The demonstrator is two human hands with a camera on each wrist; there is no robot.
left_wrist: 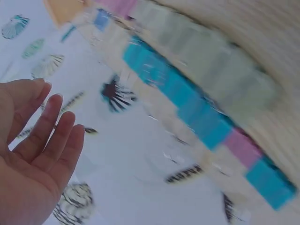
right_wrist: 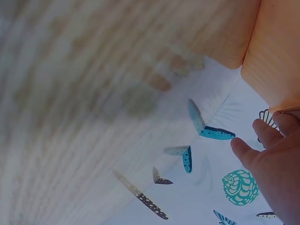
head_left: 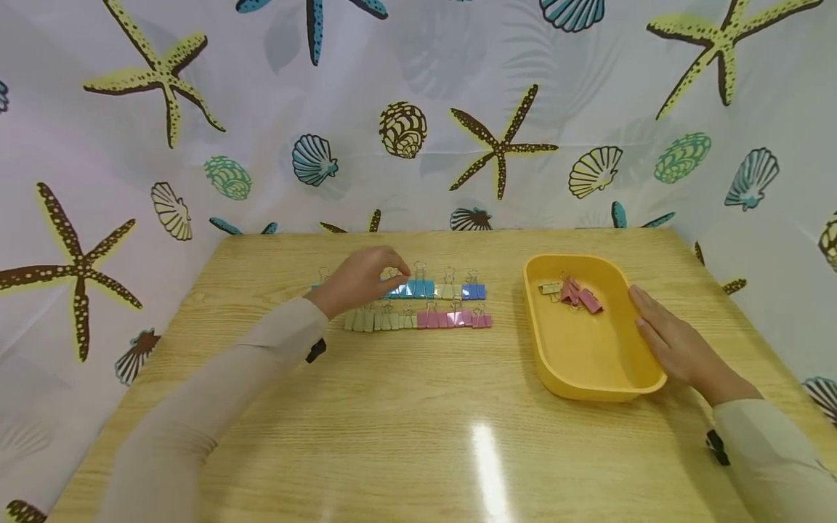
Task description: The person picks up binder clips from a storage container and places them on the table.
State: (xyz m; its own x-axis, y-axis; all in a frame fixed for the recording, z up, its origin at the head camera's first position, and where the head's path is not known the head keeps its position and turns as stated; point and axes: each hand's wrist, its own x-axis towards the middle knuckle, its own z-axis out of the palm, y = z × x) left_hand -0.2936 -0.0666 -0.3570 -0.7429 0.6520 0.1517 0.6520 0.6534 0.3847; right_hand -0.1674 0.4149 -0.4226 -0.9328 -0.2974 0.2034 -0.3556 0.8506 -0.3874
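My left hand (head_left: 361, 280) hovers over two rows of binder clips, its fingers loosely bent; the left wrist view shows nothing in the hand (left_wrist: 42, 136). In the back row, light-blue clips (head_left: 415, 289) stand beside a pale clip (head_left: 447, 292) and a dark-blue one (head_left: 474, 292). A pink clip (left_wrist: 243, 147) sits among the blue ones in the left wrist view. The front row has pale green clips (head_left: 382, 320), then pink clips (head_left: 451, 319). My right hand (head_left: 673, 341) touches the right side of a yellow bin (head_left: 546, 363) with extended fingers.
Inside the bin lie a few pink binder clips (head_left: 578, 294) and a pale green clip (head_left: 551, 288). A wood-grain table (head_left: 392, 428) bears everything. Behind it and at its sides hangs a white curtain (head_left: 366, 65) printed with starfish and shells.
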